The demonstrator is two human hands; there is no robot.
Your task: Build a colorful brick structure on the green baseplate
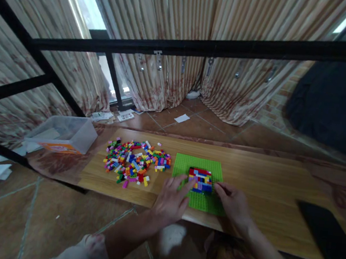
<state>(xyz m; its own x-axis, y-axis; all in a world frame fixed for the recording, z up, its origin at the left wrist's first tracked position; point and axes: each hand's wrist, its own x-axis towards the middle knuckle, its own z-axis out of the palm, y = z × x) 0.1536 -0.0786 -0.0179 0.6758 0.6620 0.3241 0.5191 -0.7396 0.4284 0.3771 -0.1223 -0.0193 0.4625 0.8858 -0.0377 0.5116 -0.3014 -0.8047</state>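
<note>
A green baseplate (183,161) lies on the wooden table. On it sits a flat block of toy bricks (200,174) in red, blue, yellow and white. My left hand (170,201) reaches over the plate's left side with its fingers apart, the index fingertip at the block's left part. At the block's right edge is my right hand (235,206), thumb and forefinger pinched together; whatever may be between them is too small to make out. A spread-out pile of loose toy bricks (136,165) lies to the left of the plate.
The wooden table (259,175) is long and narrow. A clear plastic box (76,134) with an orange label stands at its left end, and a dark flat object (326,234) lies at the right. A black metal bar (184,47) crosses beyond the table, before curtains (181,16).
</note>
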